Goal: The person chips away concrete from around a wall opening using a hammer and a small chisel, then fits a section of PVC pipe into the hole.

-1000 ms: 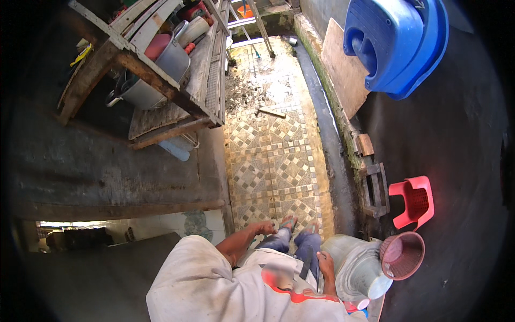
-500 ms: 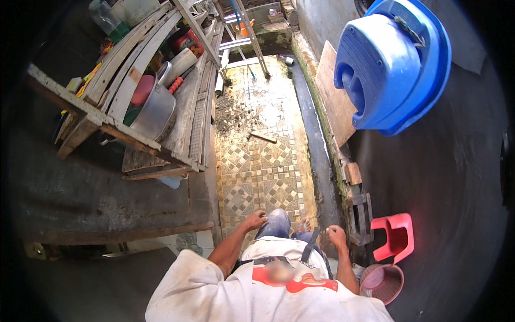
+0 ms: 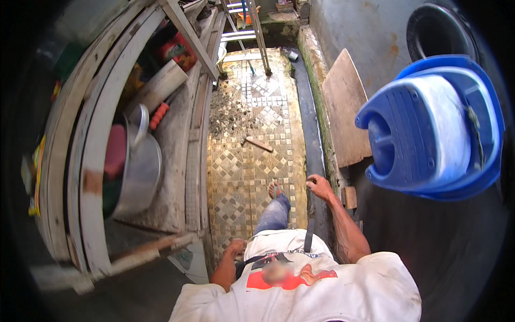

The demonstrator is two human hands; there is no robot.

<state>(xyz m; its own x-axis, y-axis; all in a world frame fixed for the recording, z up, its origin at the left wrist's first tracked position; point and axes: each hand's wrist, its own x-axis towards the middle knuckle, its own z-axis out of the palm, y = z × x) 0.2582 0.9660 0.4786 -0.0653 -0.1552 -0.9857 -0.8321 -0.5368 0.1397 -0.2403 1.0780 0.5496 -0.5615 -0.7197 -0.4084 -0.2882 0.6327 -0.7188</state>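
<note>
My left hand hangs low beside the white shirt, close to the tiled floor's left edge. Its fingers are mostly hidden, and no object shows in it. Farther forward, my right hand is over the narrow gutter, its fingers curled in with nothing visible between them. Ahead on the patterned tile floor lies a hammer with a wooden handle, out of reach of both hands. One sandalled foot is stretched forward onto the tiles.
At left a wooden shelf rack holds a metal pot. A ladder stands ahead, with dirt clumps on the tiles before it. Blue stacked plastic stools are at right, near a leaning board and a black round tub.
I have moved forward along the tiles, so the rack and blue stools look nearer. My right hand has swung forward, my left back. The red stool and pink basket have left the view.
</note>
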